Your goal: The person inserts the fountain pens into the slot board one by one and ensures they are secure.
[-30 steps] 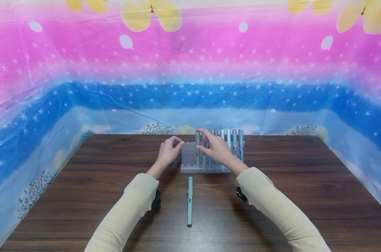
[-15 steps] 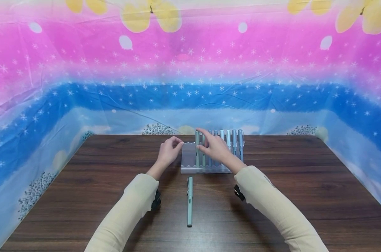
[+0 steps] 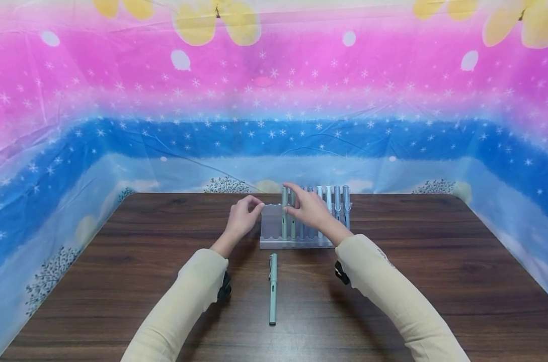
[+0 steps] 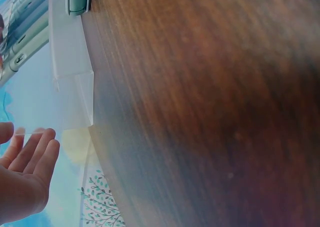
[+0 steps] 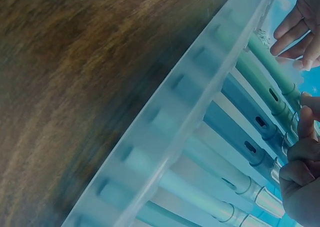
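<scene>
A clear pen rack stands on the table, with several pens upright in its right part. My left hand pinches the rack's upper left corner; in the left wrist view its fingers lie at the clear edge. My right hand holds the leftmost green pen in the rack, index finger near the cap's top and thumb lower down. In the right wrist view its other fingers are curled, and part of the grip is cut off. One green pen lies on the table before the rack.
A second green pen stands beside the held one, followed by blue and pale pens to the right. The rack's left slots hold no pens. A patterned cloth surrounds the dark wooden table.
My right forearm has shifted slightly left and inward, while its fingers stay at the leftmost green pen. The left hand, rack and lying pen have not moved.
</scene>
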Action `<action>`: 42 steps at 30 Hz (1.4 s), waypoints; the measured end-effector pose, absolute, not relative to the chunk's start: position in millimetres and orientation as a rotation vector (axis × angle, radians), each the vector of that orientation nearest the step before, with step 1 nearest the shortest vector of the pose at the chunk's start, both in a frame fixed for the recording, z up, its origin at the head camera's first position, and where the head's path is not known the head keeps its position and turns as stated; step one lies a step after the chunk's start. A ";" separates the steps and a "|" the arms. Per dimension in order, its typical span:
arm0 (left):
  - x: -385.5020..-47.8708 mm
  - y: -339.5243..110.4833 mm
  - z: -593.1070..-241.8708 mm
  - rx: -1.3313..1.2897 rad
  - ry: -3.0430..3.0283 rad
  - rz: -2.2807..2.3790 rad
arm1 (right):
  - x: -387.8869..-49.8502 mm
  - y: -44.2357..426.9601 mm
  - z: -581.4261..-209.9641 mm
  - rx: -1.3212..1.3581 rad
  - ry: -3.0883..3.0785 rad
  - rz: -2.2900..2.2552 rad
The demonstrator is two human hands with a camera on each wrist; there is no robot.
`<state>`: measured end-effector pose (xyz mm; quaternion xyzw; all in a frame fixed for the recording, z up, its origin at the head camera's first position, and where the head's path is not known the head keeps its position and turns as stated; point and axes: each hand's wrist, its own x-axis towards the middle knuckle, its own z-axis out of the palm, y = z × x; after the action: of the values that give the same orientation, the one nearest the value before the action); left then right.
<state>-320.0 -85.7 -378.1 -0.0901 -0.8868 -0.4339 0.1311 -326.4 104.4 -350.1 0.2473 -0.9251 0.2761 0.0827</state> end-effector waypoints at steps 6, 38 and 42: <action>-321.4 -85.9 -378.7 -0.265 -2.576 -1.260 | -327.8 103.3 -348.8 0.716 -2.790 0.791; -319.2 -86.3 -377.7 -0.259 -2.586 -1.261 | -308.4 116.8 -366.0 0.832 -2.634 0.824; -319.1 -85.9 -377.2 -0.259 -2.588 -1.261 | -301.2 119.0 -373.1 0.873 -2.650 0.822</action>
<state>-319.1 -85.9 -377.2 -0.0888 -0.8883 -0.4327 0.1253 -301.2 119.0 -373.1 0.2981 -0.9049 0.2807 0.1164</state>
